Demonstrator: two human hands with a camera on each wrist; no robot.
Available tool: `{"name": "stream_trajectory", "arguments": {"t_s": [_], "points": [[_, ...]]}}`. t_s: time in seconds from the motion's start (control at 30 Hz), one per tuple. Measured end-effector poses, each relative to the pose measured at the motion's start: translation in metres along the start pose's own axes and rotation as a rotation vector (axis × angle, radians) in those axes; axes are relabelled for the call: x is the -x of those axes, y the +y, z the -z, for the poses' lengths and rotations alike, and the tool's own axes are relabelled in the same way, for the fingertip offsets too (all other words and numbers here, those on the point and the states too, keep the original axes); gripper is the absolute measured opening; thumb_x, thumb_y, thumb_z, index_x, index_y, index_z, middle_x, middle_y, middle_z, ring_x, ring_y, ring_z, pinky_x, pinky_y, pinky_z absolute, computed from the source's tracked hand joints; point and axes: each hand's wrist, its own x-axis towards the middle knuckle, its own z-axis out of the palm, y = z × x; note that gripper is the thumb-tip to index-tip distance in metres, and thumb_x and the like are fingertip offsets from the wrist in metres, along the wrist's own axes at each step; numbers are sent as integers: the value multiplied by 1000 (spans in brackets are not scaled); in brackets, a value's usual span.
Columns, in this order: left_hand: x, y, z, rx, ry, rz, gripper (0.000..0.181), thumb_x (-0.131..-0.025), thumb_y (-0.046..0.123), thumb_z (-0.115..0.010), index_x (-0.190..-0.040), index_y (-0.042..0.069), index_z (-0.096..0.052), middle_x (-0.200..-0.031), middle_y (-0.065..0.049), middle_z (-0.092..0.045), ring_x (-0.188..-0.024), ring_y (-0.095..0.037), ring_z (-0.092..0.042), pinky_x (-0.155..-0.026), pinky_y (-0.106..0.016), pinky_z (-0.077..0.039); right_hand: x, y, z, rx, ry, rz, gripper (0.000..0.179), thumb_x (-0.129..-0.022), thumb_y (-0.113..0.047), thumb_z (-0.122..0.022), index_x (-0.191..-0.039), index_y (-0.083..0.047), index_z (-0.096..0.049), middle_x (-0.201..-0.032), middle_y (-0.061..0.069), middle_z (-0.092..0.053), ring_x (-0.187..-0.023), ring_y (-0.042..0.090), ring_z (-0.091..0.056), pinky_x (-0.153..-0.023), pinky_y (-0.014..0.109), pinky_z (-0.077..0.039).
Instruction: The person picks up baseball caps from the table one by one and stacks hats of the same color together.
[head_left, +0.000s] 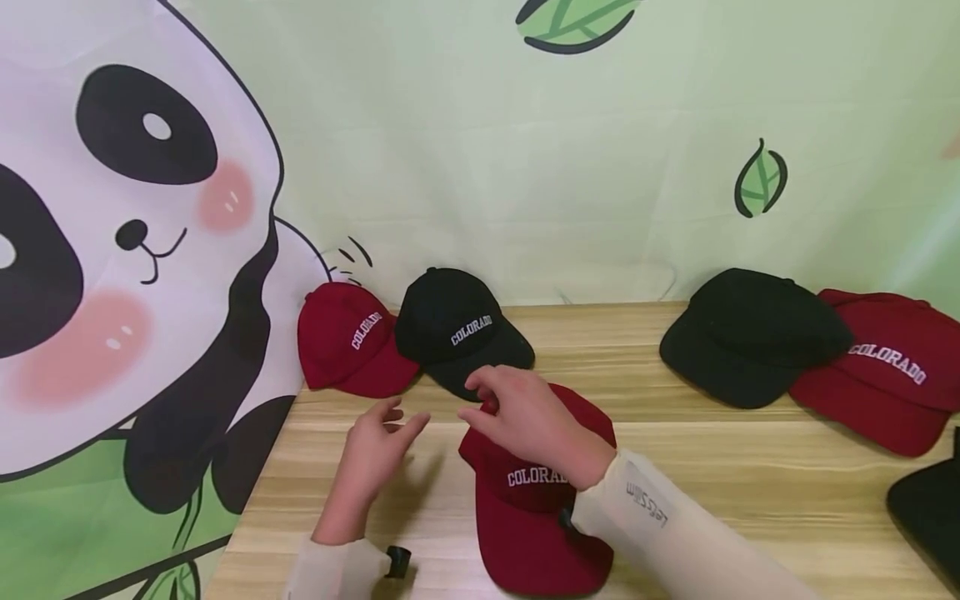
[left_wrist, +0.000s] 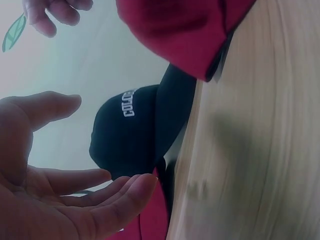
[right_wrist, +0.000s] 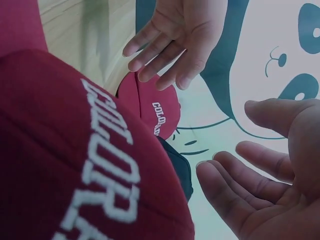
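Fingers [left_wrist: 125, 205] loosely spread, gripping nothing! Left hand [head_left: 375, 452] beside, right hand [head_left: 528, 412] over the dark-red cloth baseball cap [head_left: 531, 537], inside the table's [head_left: 750, 467] left edge; seemingly a hands-off moment, any grip calling for curling in.

Worn on the head: looks forward and down across the table [head_left: 750, 450] to the printed backdrop [head_left: 450, 167], far enough back to take in left hand [head_left: 373, 448] and right hand [head_left: 525, 408]. Worn on the left wrist: looks low over the table past very near fingers [left_wrist: 125, 205], rolled sideways, with the table upright along the right side. Worn on the right wrist: rolled the opposite way, faces the panda print [head_left: 187, 267] beyond a very near front red cap [right_wrist: 45, 165]. Shared by head and left wrist: lettered black cap [head_left: 450, 308]; by head and right wrist: panda print, leftmost red cap [head_left: 337, 350].
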Motion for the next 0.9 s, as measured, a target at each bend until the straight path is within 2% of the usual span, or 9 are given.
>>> {"name": "stream_trajectory", "arguments": {"t_s": [0.13, 0.5, 0.9], "points": [[-4, -2, 4, 7, 7, 17, 70, -90, 44, -65, -140, -1, -46, -131, -25, -58, -114, -36, -63, -86, -43, -55, -7, -2, -2, -26, -42, -16, 37, -87, -33, -71, -116, -12, -63, -102, 5, -69, -91, 18, -67, -79, 31, -55], [-14, -11, 13, 40, 17, 74, 68, -92, 41, -63, -142, -1, -43, -133, -26, -56, -102, -32, -69, -85, -41, -56, -22, -11, -3, -12, -213, -29, 59, -89, -38, -68, -136, -9, -51, -124, 11, -62, -108, 22, -63, -94, 41, -50], [-26, -24, 20, 35, 9, 135, 74, -92, 47, -60, -144, -1, -39, -136, -26, -52, -97, -31, -70, -89, -42, -54, -39, -14, -12, 54, -264, -23, 64, -88, -42, -68, -140, -10, -48, -128, 10, -61, -111, 22, -60, -96, 40, -50]]}}
